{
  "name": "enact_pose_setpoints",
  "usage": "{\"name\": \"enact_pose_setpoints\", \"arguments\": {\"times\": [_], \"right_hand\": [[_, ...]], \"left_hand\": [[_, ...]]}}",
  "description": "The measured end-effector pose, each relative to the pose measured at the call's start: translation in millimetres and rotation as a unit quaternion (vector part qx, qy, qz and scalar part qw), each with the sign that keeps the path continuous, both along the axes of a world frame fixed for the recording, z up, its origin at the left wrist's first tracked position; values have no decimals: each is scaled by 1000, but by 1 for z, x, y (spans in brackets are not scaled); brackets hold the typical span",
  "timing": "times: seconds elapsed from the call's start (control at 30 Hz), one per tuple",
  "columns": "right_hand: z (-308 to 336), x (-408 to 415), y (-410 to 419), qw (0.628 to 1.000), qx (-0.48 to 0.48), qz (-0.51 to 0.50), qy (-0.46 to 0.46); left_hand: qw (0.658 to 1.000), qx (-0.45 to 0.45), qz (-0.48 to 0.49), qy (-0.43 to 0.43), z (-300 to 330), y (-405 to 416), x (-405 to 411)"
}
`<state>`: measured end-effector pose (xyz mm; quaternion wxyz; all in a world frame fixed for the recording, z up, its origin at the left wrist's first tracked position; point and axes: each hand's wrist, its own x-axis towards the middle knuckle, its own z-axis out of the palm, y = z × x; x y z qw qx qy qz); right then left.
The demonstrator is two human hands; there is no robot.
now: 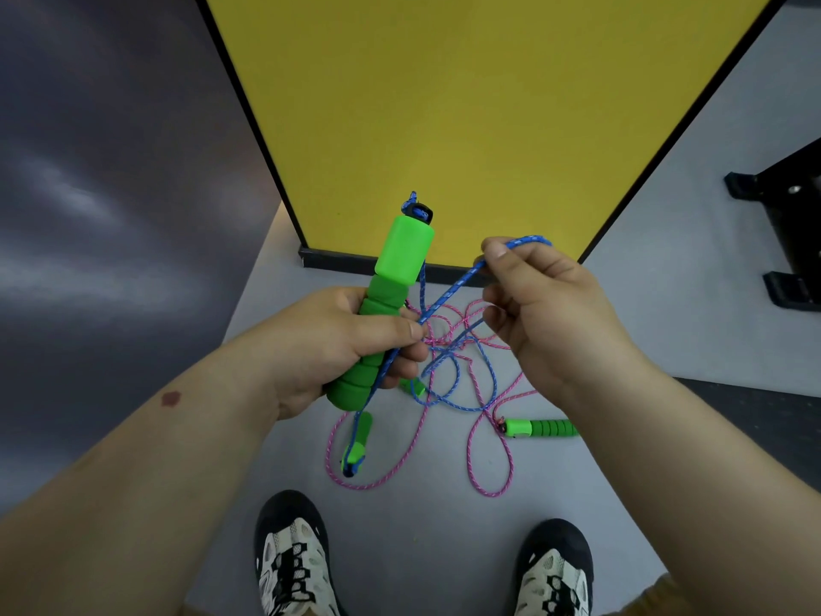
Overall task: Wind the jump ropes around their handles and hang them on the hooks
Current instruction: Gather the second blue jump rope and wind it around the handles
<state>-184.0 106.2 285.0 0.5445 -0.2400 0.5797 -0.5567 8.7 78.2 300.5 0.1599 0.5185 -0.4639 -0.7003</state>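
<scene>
Left hand grips the handle; right hand pinches the blue rope. Its tangle with the pink rope could drag both up.

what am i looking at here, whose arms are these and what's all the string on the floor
This single picture comes from a camera worn on a person's head, looking down, so the arms and the black-and-white shoes are their own. The left hand grips a green foam-ribbed jump rope handle. The right hand pinches the blue speckled rope that runs from it. On the grey floor lies a tangled pink speckled rope with another green handle, mixed with blue loops. Behind stands a yellow panel.
</scene>
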Motion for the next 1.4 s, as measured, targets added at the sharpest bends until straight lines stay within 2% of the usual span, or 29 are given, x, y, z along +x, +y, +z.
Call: {"name": "enact_pose_setpoints", "arguments": {"times": [0.13, 0.37, 0.83, 0.9, 1.0, 1.13, 1.23, 1.4], "right_hand": [[-1, 2, 0, 1000, 11, 19, -6], [-3, 20, 12, 986, 18, 163, 25], [0, 3, 2, 1000, -2, -18, -16], [0, 4, 2, 1000, 8, 8, -27], [-2, 10, 6, 994, 24, 104, -32], [-5, 20, 11, 982, 27, 186, 10], [-5, 18, 9, 988, 13, 149, 34], [0, 7, 2, 999, -6, 40, -8]], "left_hand": [[1000, -3, 1, -5, 0, 0, 0], [1000, -4, 4, -8, -2, -1, 0], [1000, -5, 2, -2, 0, 1, -1], [1000, -4, 4, -1, 0, 1, -1], [1000, -7, 5, -4, -1, 1, -1], [1000, -7, -2, -3, 0, 1, -1], [1000, -5, 3, 0, 1, 2, -1], [1000, -4, 0, 7, 1, 3, -2]]}}
